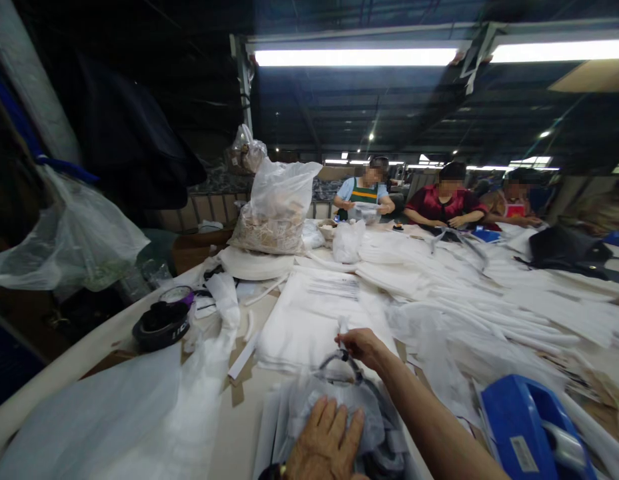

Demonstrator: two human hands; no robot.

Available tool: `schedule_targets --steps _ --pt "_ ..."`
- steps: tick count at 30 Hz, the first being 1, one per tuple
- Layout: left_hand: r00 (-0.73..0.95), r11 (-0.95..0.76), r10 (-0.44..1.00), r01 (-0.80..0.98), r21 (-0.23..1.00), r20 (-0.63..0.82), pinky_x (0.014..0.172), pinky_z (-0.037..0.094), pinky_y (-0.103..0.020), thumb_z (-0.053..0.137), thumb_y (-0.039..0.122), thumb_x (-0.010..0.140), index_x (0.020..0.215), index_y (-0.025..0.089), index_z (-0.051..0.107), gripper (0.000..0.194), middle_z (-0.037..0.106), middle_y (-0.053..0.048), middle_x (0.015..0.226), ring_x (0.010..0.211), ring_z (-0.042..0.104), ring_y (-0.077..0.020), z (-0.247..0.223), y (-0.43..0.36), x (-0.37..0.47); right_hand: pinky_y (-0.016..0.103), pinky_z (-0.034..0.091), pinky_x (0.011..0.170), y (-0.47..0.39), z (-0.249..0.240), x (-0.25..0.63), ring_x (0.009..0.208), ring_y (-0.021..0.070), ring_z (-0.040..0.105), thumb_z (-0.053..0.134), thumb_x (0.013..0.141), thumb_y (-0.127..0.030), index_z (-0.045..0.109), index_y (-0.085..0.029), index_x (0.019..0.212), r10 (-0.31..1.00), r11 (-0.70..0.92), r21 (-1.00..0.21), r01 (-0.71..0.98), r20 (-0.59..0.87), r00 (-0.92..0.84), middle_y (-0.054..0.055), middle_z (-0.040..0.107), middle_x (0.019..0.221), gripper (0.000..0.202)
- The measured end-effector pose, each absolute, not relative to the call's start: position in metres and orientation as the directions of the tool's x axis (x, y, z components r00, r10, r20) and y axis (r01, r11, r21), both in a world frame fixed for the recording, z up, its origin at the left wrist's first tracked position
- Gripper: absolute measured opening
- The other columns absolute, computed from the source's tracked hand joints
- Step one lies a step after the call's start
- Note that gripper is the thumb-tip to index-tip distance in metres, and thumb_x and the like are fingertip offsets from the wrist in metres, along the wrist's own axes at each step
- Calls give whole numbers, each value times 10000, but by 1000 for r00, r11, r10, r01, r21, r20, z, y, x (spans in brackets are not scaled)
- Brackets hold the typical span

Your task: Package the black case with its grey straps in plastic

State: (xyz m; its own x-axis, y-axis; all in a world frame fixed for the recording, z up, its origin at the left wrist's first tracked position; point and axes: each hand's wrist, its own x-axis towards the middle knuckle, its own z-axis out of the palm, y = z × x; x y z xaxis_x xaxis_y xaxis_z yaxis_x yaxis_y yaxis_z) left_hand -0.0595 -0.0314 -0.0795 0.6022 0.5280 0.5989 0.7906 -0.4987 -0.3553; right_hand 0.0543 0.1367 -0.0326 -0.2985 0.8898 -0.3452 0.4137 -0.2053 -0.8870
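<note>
A grey bag [384, 420] with a looped handle [334, 359] lies at the table's near edge, partly covered by thin whitish wrapping [309, 393]. My left hand [329, 440] rests flat on the wrapped bag, its fingers stretched out and slightly apart. Just beyond, at the top of the handle, my right hand [362, 347] is closed in a pinch. A small whitish strip [343, 325] sticks up at its fingertips. My right forearm hides part of the bag's right side. Behind the handle lies a stack of white sheets [309, 313] with printed lines.
A blue tape dispenser [519, 420] stands at the near right. Black tape rolls [162, 323] lie on the left. Clear bags [434, 340] and white foam pieces [489, 313] spread rightward. A filled plastic bag [274, 213] stands at the back. Several co-workers [444, 200] sit across the table.
</note>
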Motion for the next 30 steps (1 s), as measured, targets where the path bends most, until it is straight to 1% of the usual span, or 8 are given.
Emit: schedule_targets --steps 5,8,11,16,19,22,26,30 --pt "560 -564 747 819 -103 358 881 409 -423 357 603 849 1306 118 375 666 592 -146 1139 1035 545 -288 -65 -42 -55 304 466 792 107 -18 71 835 163 619 602 733 -256 637 -169 851 872 158 -958 238 23 -488 25 682 861 151" --pt "496 -519 847 849 96 194 955 382 -468 359 574 863 1339 130 329 652 540 -152 1218 1136 480 -295 -51 -47 -51 343 419 914 78 -16 87 963 207 603 595 674 -175 680 -207 788 748 383 -894 234 151 -646 25 694 901 146" --pt "464 -485 874 853 194 148 1023 331 -476 380 553 868 1324 138 348 617 538 -112 1232 1197 424 -278 -44 -48 -47 348 373 994 59 -20 96 1093 209 549 521 699 -112 691 -213 817 618 548 -802 239 196 -761 40 686 968 230" --pt "462 -496 819 868 15 341 925 429 -458 491 529 828 1199 111 484 559 621 -109 1088 1027 551 -285 -56 -53 -42 370 389 989 59 -29 100 1131 208 520 460 702 -58 665 -186 900 545 682 -681 267 230 -806 82 667 1016 312" --pt "473 -503 624 852 -143 623 791 486 -395 483 435 846 1001 109 583 374 661 -76 880 852 601 -255 -61 -61 -43 364 401 976 62 -28 102 1112 201 529 466 709 -58 663 -194 877 518 720 -643 261 247 -819 69 672 995 292" --pt "429 -506 441 844 -176 789 678 486 -325 353 265 889 845 109 596 291 641 -85 811 786 595 -219 -51 -66 -46 355 408 970 61 -23 103 1094 197 540 458 758 -95 674 -202 852 491 742 -624 243 261 -831 63 679 975 259" --pt "362 -478 611 878 -37 704 768 495 -344 372 292 883 1092 80 538 341 613 -125 1018 959 560 -237 -37 -64 -51 322 394 984 57 -20 101 1075 181 557 455 759 -97 694 -204 823 476 745 -626 230 259 -840 56 692 941 269" --pt "440 -535 693 845 -2 571 839 469 -379 494 392 838 1053 108 546 360 620 -88 1023 956 554 -237 -50 -56 -52 283 413 947 60 -25 103 1059 165 563 444 660 -44 692 -214 799 594 688 -659 305 268 -759 38 677 993 332"
